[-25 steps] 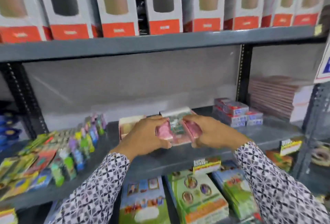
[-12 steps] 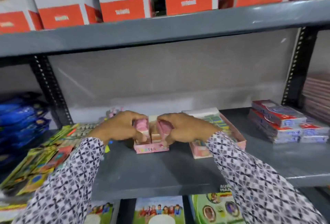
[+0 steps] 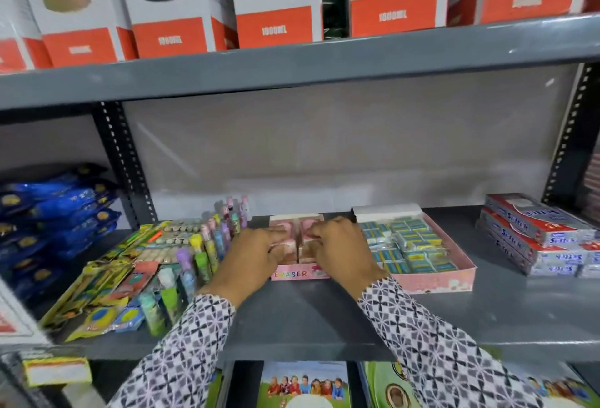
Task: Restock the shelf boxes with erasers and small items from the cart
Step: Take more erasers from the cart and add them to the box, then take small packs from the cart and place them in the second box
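Observation:
A small pink box labelled ERASER [image 3: 298, 273] stands in the middle of the grey shelf [image 3: 308, 320]. Pink erasers [image 3: 306, 229] fill it in two rows. My left hand [image 3: 250, 258] lies flat over the left row, fingers stretched out on the erasers. My right hand [image 3: 344, 251] covers the right row with its fingertips bent down onto them. Neither hand lifts anything. Touching the small box on its right is a wider pink tray [image 3: 435, 279] full of blue-green wrapped erasers [image 3: 409, 245].
Colourful glue-stick-like tubes [image 3: 207, 245] and flat blister packs [image 3: 107, 277] crowd the shelf's left side. Stacked red-and-silver boxes [image 3: 535, 238] sit at the right, blue packets [image 3: 48, 206] in the far-left bay. Bottle boxes [image 3: 272, 1] line the shelf above. Books lie below.
Both hands carried fistfuls of pink erasers left from the wide tray to the small ERASER box, lowered them in, and their fingers have spread out on top.

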`<act>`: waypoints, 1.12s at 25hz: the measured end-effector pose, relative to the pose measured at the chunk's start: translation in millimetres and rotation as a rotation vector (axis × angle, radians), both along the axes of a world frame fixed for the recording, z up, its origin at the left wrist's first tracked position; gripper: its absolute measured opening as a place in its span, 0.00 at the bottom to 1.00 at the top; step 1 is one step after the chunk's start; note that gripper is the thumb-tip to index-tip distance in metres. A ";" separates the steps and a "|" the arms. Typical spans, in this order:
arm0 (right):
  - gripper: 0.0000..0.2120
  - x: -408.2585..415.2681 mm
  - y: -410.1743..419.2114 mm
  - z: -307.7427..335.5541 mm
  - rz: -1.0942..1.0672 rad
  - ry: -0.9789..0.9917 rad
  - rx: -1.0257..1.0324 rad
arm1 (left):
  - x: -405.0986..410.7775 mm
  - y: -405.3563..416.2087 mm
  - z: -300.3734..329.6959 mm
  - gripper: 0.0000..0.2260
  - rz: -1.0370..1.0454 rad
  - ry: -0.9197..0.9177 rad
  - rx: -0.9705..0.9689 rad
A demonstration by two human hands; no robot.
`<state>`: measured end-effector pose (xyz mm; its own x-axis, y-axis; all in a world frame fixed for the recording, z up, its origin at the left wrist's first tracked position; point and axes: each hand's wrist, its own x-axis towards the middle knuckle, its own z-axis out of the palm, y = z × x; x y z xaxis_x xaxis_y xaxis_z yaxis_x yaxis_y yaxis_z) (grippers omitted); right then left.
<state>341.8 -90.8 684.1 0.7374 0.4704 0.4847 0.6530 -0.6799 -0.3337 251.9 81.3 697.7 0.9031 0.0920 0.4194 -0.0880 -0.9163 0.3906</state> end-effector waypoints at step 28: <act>0.26 -267.8 -198.8 -560.1 -0.260 1.127 -0.441 | -187.4 -136.8 -586.8 0.25 -0.241 0.980 -0.090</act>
